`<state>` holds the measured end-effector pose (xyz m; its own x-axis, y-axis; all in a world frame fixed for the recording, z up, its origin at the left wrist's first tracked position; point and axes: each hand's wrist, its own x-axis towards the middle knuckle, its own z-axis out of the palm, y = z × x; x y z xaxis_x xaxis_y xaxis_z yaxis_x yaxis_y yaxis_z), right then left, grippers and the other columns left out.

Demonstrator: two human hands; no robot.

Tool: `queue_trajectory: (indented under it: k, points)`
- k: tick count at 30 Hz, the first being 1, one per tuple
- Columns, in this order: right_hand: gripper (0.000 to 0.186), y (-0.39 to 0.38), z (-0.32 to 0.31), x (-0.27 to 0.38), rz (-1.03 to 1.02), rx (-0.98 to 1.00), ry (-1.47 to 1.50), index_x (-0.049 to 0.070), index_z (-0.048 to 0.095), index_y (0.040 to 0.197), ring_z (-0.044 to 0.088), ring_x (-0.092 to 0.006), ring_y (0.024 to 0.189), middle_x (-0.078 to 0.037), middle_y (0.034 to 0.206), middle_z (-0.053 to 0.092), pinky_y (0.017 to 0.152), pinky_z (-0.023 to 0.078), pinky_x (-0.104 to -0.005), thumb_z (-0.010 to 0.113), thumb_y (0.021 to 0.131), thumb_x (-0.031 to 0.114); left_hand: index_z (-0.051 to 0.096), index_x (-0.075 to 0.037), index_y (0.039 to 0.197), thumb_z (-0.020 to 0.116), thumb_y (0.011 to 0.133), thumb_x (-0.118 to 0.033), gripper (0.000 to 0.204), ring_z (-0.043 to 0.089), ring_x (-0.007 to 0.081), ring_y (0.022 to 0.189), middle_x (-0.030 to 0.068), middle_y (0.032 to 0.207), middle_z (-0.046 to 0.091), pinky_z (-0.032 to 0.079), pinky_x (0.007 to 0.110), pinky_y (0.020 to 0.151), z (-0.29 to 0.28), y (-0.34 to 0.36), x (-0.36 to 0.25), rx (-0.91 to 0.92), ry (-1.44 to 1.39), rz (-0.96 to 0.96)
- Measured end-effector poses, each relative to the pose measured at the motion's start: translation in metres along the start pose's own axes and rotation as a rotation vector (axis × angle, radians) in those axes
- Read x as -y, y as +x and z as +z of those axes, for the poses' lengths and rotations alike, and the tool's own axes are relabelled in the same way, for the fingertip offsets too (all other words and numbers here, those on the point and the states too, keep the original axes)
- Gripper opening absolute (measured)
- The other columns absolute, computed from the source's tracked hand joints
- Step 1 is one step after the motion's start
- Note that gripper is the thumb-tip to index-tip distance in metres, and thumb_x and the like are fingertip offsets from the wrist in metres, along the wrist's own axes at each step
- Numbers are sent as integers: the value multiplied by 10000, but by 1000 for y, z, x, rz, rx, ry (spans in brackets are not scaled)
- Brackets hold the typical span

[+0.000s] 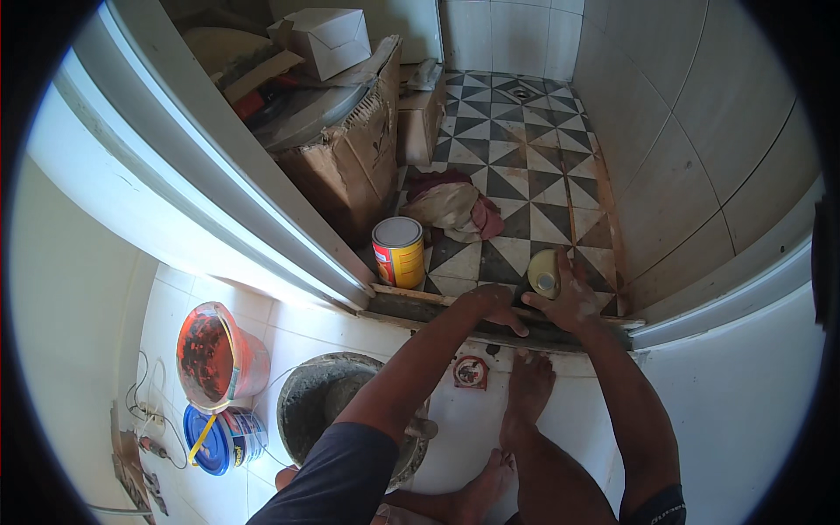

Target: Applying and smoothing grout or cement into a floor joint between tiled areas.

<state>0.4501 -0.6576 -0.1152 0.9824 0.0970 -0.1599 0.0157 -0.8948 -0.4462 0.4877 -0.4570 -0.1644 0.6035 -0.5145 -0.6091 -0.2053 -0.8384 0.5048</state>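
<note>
My curled right hand (571, 299) grips the can (543, 273), needing steadiness; beside it, my left hand (493, 304) looks half-open, empty.

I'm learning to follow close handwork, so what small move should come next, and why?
Probably have the right hand close more surely around the round, pale container. Its thumb and fingers are at the container's edge, but whether they grip firmly is unclear. The left hand is over the grey threshold strip, seemingly not on the container, so it lends no support.
</note>
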Motion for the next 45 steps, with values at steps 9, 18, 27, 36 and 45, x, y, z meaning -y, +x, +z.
queue_trajectory:
  k: [9,18,27,36,45]
  points:
    - [1271,-2,-2,-4,28,47,-37,105,72,1651,538,-427,1319,-262,1459,391,1066,490,-478,800,756,639,761,40,1036,788,635,-739,876,723,362,1025,228,1074,747,541,435,908,-3,0,-2,-7,81,6]
    - [1277,-4,1,-11,-38,31,-74,115,17,1655,546,-426,1305,-250,1456,392,1067,492,-472,816,774,582,756,71,1007,794,631,-728,884,726,363,999,236,1032,747,543,433,885,-5,-2,-6,5,123,2]
    - [1265,-12,-6,-13,-50,19,-43,158,-10,1659,513,-426,1355,-261,1518,361,1084,484,-484,816,787,558,754,45,1039,817,623,-690,847,726,369,1001,225,1042,749,544,438,899,-5,-7,-7,-17,109,-17]
    - [1245,-16,-3,-30,-93,-83,4,182,17,1668,501,-433,1367,-242,1522,389,1104,456,-512,789,790,611,706,55,1186,848,593,-668,946,694,376,1128,255,1172,717,535,433,972,4,-1,1,-127,126,42]
    - [1103,2,-16,-27,-72,-66,174,80,227,1637,404,-423,1457,-260,1561,414,1181,364,-461,623,859,755,696,-25,1213,774,737,-656,794,656,380,1140,213,1164,702,485,457,1005,-1,-11,2,-84,130,27]
